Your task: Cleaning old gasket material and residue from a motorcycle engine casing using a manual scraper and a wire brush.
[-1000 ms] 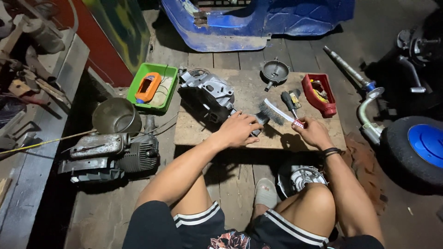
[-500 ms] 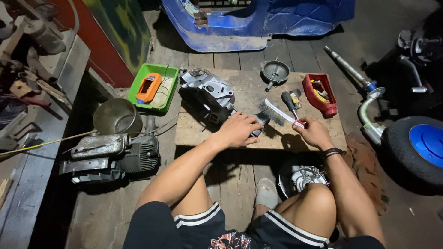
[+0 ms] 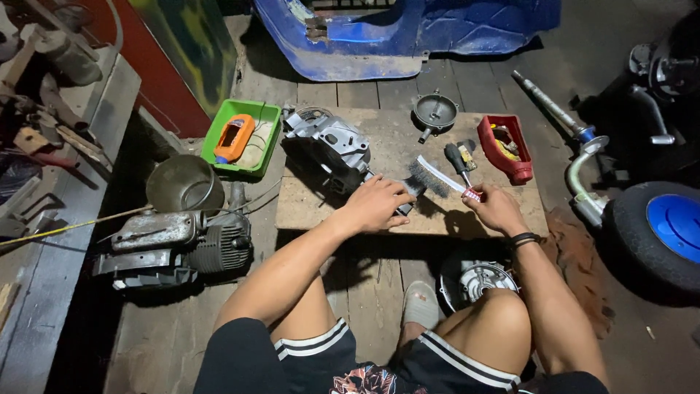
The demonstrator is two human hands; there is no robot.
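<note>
My right hand [image 3: 499, 209] grips the red-and-white handle of a wire brush [image 3: 430, 177]. Its bristles point toward my left hand. My left hand [image 3: 379, 204] is curled over a small dark metal part [image 3: 405, 207] and presses it on the wooden board [image 3: 397, 142]. That part lies just in front of a grey engine casing [image 3: 328, 144], which stands on the board's left half. Most of the small part is hidden under my fingers.
Also on the board are a screwdriver [image 3: 459, 160], a round metal cover [image 3: 435, 111] and a red tray [image 3: 510, 157]. A green tray [image 3: 255, 117] holding an orange tool, a metal bowl [image 3: 182, 186] and an old engine [image 3: 175, 244] lie to the left. To the right stands a blue-hubbed wheel [image 3: 663, 233].
</note>
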